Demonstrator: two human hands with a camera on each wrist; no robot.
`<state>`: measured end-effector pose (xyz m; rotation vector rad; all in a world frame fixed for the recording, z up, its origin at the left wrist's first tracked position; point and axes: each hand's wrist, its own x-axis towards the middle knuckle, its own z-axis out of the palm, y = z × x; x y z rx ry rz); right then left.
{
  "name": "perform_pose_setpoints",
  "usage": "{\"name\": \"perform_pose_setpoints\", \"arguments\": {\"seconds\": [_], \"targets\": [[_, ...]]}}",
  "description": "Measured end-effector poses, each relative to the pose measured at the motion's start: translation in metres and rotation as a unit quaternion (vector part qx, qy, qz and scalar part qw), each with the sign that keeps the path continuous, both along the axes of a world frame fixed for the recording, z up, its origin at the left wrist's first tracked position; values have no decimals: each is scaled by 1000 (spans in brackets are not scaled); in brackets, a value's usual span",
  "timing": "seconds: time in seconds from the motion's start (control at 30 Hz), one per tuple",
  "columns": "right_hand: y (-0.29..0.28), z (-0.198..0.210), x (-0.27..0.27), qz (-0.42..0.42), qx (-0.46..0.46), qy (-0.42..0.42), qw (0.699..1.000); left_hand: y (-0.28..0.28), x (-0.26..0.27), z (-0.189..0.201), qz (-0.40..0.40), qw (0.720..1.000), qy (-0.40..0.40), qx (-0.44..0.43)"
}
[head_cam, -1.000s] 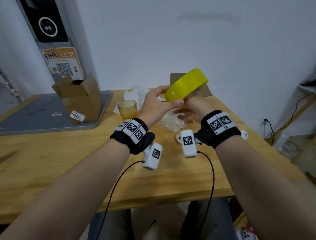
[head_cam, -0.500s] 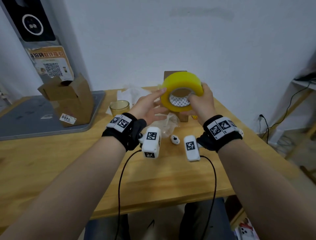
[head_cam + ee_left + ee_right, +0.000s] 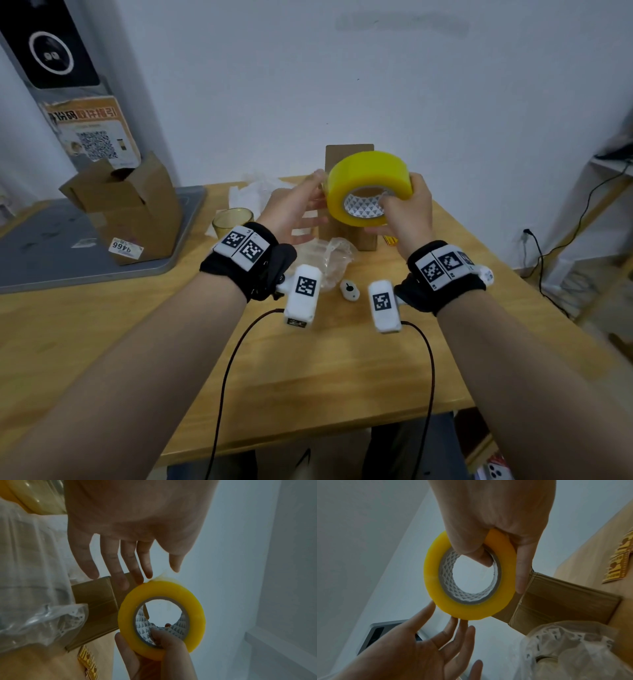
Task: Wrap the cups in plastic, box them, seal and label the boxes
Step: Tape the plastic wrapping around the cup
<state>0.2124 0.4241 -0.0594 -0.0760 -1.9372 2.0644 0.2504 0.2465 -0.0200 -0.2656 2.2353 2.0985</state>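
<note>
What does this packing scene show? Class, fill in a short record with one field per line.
held item: yellow tape roll
right hand: grips the roll, thumb through its core
left hand: fingers straight, fingertips at the roll's edge
behind the roll: small closed cardboard box
table: amber cup, open cardboard box, crumpled plastic wrap

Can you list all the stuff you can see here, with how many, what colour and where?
tape roll: 1, yellow, held above the table
small box: 1, brown, upright behind the tape
open box: 1, brown, on the grey tray, far left
tray: 1, grey, table's left side
cup: 1, amber, bare, beside the tray
plastic wrap: clear, crumpled, mid-table
stickers: yellow, by the small box
table: 1, wooden
left hand: fingers straight, tips touching the tape
right hand: grips the tape, thumb inside its core
</note>
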Motion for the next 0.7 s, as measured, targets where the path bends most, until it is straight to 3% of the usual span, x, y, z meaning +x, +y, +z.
{"name": "perform_pose_setpoints", "arguments": {"seconds": [0.2,0.4,0.53,0.6,0.7], "targets": [[2,-2,1,1,-12,-6,1000,5,-8,0,39,998,51,-22],[6,-6,11,13,14,-12,1000,6,-12,5,56,983,100,-144],[14,-2,19,-5,55,-5,998,9,-9,13,44,978,103,-176],[24,-1,23,-41,170,24,984,0,-6,27,72,972,130,-183],[41,-10,30,-94,403,17,910,-19,0,52,48,970,136,-196]]}}
